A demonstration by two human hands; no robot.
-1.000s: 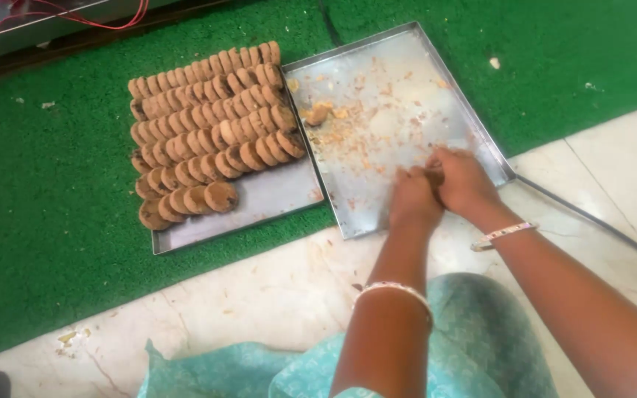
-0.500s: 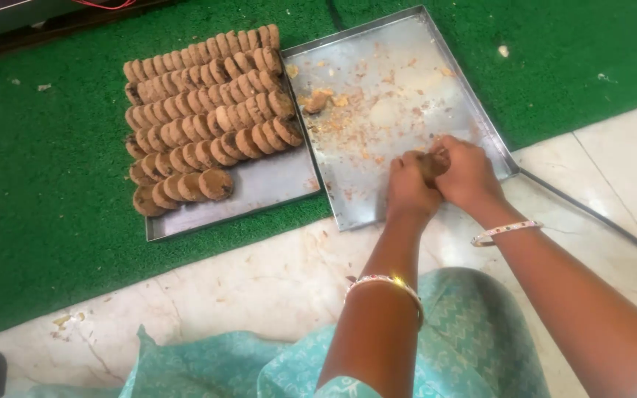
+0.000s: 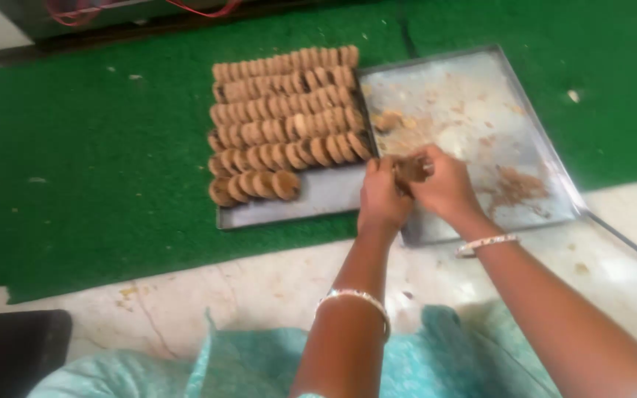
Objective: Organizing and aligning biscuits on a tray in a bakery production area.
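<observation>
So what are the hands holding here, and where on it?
Both the left hand and right hand grip a small stack of brown biscuits between them, pressing on its two ends above the crumb-covered tray.

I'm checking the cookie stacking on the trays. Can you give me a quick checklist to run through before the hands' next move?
1. Small stack of brown round cookies gripped between left hand and right hand: ok.
2. Free space on the grey metal tray beside the short front row of cookies: ok.
3. Rows already laid stay neatly overlapped: ok.
4. Crumb-strewn metal tray cleared of whole cookies: not ok, a few pieces near its top left.
5. Number of cookies held: cannot tell.
</observation>
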